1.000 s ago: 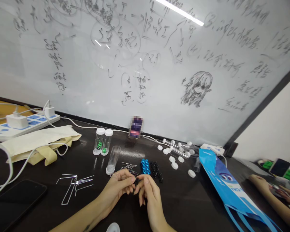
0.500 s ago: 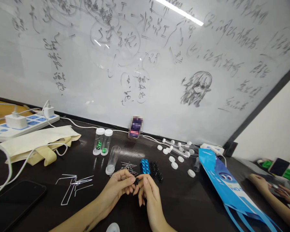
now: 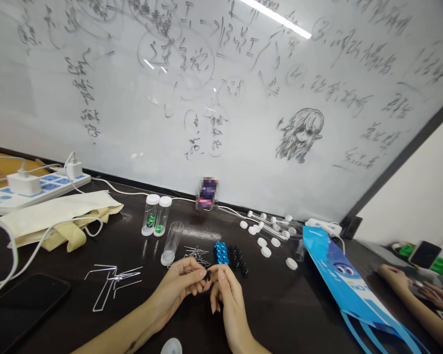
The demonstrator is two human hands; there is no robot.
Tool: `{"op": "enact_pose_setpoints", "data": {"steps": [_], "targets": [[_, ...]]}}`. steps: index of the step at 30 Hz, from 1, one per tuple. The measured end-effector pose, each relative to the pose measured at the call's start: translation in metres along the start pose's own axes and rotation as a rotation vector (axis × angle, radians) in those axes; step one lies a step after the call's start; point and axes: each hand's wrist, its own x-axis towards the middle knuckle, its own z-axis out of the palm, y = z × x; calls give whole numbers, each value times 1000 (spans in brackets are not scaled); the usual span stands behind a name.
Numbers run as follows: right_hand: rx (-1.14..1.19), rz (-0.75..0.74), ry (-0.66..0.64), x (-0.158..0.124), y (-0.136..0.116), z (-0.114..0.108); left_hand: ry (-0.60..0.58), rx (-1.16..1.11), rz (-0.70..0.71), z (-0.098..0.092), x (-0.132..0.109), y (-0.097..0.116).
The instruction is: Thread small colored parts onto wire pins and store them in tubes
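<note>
Both hands meet near the front middle of the dark table around a small black part (image 3: 208,276). My left hand (image 3: 179,282) pinches it between thumb and fingers; a thin wire lies by those fingertips. My right hand (image 3: 229,295) is closed, its index fingertip against the part's right side and its other fingers curled below. Just beyond the hands lie a bundle of thin metal wires (image 3: 196,253), a block of shiny blue metal pieces (image 3: 221,252) and rows of small black pieces (image 3: 238,260). A clear tube (image 3: 174,238) stands on a white cap behind my left hand.
Two capped tubes (image 3: 157,216) hold green pieces. Bent metal rods (image 3: 114,278) and a dark phone (image 3: 25,305) lie left. White caps (image 3: 266,251) and clear tubes are scattered right, beside a blue bag (image 3: 335,275). Another person's arm (image 3: 409,290) is far right.
The black part has turned slightly between the fingertips. My right hand's lower fingers have drawn back a little to the right, while the things on the table stay put.
</note>
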Motion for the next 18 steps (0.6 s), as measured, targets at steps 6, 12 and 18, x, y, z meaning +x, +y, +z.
{"op": "enact_pose_setpoints", "data": {"steps": [6,12,18], "targets": [[-28,-2,14,-1,-1,-1,-5,-7,12,-2,0,-1],[-40,10,20,0,2,-2,1,1,-2,-3,2,-2],[-56,-1,5,1,2,-3,-7,2,10,-3,2,-3]]}}
